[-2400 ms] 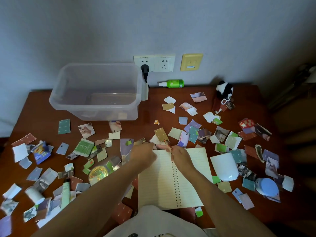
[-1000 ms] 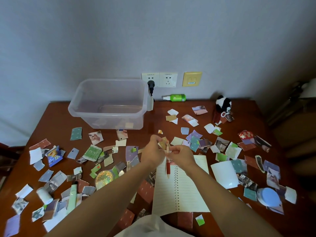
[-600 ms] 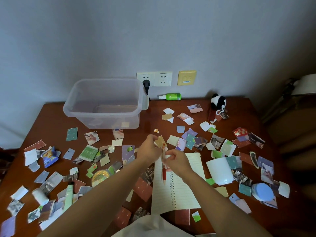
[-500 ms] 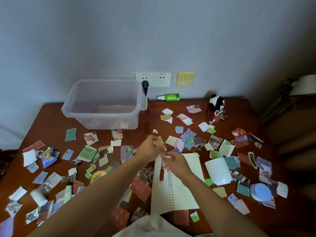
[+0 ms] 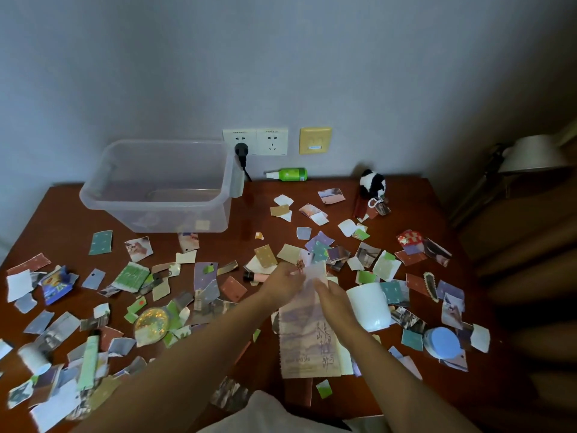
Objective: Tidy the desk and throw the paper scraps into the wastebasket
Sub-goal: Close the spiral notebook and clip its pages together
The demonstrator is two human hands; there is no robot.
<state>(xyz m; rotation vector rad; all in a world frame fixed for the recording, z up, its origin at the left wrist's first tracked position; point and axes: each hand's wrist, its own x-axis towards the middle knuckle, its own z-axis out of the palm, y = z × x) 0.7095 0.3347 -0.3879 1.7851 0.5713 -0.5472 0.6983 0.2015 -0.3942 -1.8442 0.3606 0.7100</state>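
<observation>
Head view, notebook [image 5: 309, 339] cover writing illegible

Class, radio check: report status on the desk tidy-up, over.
Left hand and right hand at top edge of closed notebook, grip blurred. Paper scraps cover the desk, none seen in clear bin. White mug beside right hand.

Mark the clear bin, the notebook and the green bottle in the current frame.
clear bin [image 5: 162, 218]: head view, front wall.
notebook [image 5: 307, 339]: head view, middle of its cover.
green bottle [image 5: 293, 174]: head view, middle of its body.
</observation>
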